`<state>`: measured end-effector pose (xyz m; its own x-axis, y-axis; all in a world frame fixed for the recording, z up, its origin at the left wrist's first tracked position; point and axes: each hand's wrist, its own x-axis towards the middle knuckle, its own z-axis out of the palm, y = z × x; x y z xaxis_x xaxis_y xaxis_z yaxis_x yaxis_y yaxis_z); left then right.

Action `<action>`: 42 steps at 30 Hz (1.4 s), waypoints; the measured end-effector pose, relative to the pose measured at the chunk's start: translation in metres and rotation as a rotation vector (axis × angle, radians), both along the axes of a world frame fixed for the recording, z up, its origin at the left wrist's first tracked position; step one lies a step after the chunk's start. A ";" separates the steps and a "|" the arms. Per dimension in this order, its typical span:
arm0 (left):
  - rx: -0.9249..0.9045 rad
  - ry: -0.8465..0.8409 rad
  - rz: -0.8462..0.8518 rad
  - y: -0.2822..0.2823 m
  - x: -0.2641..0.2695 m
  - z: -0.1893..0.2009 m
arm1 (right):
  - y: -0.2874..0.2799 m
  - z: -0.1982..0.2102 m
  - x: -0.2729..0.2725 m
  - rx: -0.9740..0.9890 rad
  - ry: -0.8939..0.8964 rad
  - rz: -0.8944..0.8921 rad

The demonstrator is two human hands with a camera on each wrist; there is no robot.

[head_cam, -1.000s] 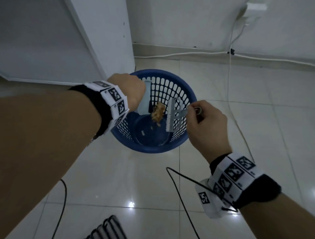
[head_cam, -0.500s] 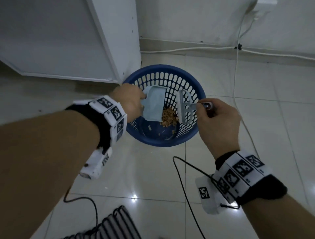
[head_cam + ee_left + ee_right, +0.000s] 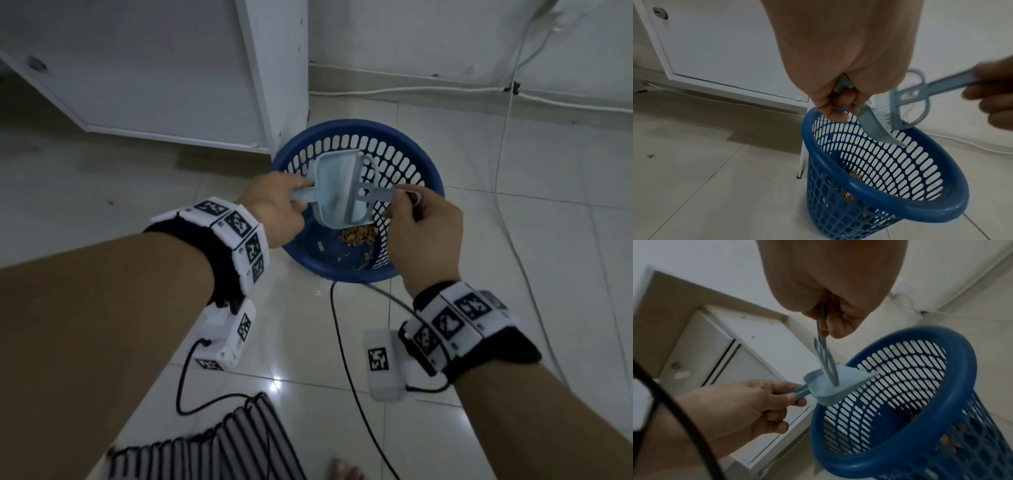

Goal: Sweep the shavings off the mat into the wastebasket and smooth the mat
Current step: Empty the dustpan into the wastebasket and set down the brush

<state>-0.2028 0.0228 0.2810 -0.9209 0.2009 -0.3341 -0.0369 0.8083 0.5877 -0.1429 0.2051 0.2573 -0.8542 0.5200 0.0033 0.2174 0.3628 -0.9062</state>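
A blue slotted wastebasket stands on the tiled floor with brown shavings heaped on its bottom. Over its mouth my left hand grips the handle of a small pale-blue dustpan, tilted down into the basket. My right hand grips the handle of a matching hand brush, its bristles set against the inside of the pan. A striped mat shows at the bottom edge.
A white cabinet stands just left of and behind the basket, almost touching it. White cables run along the back wall and down the right floor. Black cords trail from both wrists across the tiles. A bare toe shows at the bottom.
The shavings fell from the pan and now lie on the basket bottom. The pan tipped further down, and the brush moved left from beside it into its mouth.
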 end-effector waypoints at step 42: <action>0.614 -0.157 0.395 0.044 0.018 -0.012 | -0.057 -0.003 0.014 -0.339 -0.055 0.013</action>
